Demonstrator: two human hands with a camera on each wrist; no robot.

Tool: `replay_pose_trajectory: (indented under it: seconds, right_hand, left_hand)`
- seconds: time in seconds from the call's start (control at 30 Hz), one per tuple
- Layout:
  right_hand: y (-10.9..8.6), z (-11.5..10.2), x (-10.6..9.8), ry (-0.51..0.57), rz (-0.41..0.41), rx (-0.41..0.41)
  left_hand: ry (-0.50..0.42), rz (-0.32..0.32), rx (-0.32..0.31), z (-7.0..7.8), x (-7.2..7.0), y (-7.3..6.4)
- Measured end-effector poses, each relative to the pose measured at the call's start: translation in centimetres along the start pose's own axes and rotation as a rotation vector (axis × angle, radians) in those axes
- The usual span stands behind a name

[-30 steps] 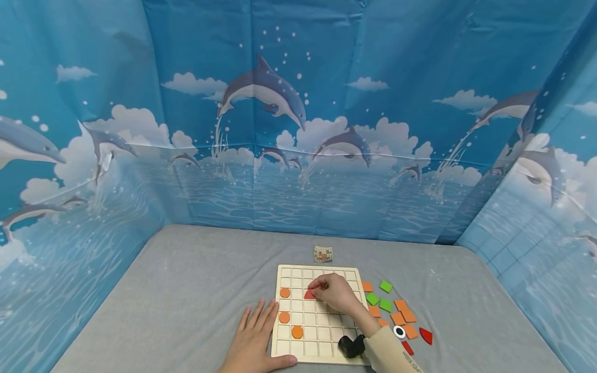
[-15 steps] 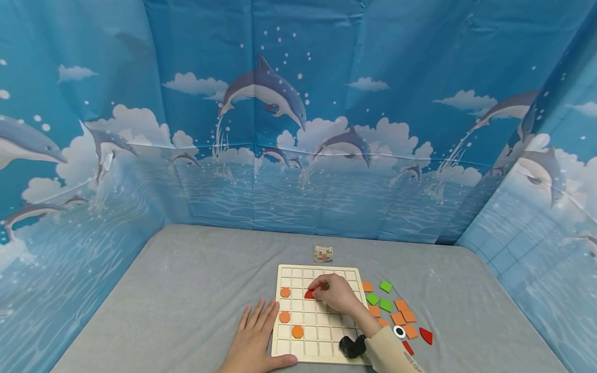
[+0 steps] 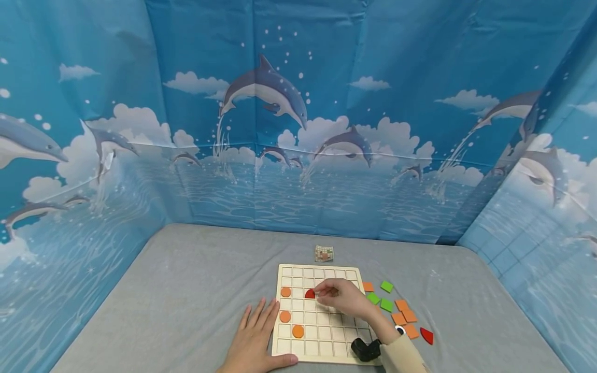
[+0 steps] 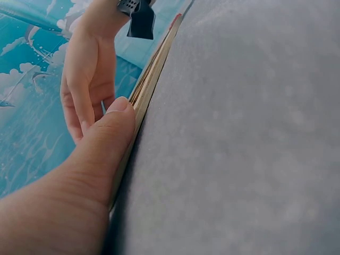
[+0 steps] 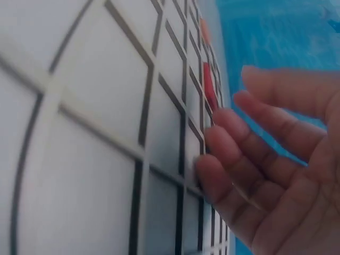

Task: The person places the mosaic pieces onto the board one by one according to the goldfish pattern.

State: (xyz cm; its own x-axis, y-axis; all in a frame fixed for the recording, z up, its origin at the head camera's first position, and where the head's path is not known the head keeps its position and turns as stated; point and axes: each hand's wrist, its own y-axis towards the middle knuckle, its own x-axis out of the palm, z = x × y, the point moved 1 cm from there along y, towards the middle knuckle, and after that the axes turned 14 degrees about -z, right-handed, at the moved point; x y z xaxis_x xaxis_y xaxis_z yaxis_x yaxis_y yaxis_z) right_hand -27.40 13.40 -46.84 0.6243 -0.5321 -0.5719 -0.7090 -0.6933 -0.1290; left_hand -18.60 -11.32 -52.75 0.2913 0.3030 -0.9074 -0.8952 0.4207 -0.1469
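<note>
A pale wooden grid board point(image 3: 311, 333) lies on the grey cloth. My left hand point(image 3: 254, 334) rests flat along its left side, fingers spread and touching the edge; in the left wrist view the thumb point(image 4: 114, 125) lies against the board's near edge. A red quarter-circle tile point(image 3: 310, 293) sits in a cell of the upper middle. Just right of it, above the board, is my right hand point(image 3: 347, 299), its fingers loosely bent. The right wrist view shows nothing between those fingers, with the red tile point(image 5: 209, 82) beyond them. Orange round tiles point(image 3: 298, 331) occupy cells on the left.
Right of the board lie green squares point(image 3: 386, 304), orange squares point(image 3: 409, 315), a red quarter-circle point(image 3: 426, 335) and a white ring tile point(image 3: 400, 329), partly hidden by the sleeve. A small pattern card point(image 3: 324, 253) lies behind the board. Dolphin-print curtains point(image 3: 298, 197) enclose the table.
My right hand has let go of the red quarter-circle tile and drawn slightly right and toward me. The tile stays in its cell. My left hand has not moved.
</note>
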Motion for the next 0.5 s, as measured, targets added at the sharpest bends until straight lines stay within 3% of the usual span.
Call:
replay_pose_trajectory:
  seconds: [0.27,0.5]
  right_hand:
    - [-2.3,1.0,-1.0,-0.021,0.069,-0.011]
    - [-4.5,1.9,-2.0,0.019,0.219,0.082]
  left_hand:
    - [-0.006,0.003,0.002,0.1,0.0,0.0]
    - [-0.004,0.000,0.008,0.0,0.1,0.0]
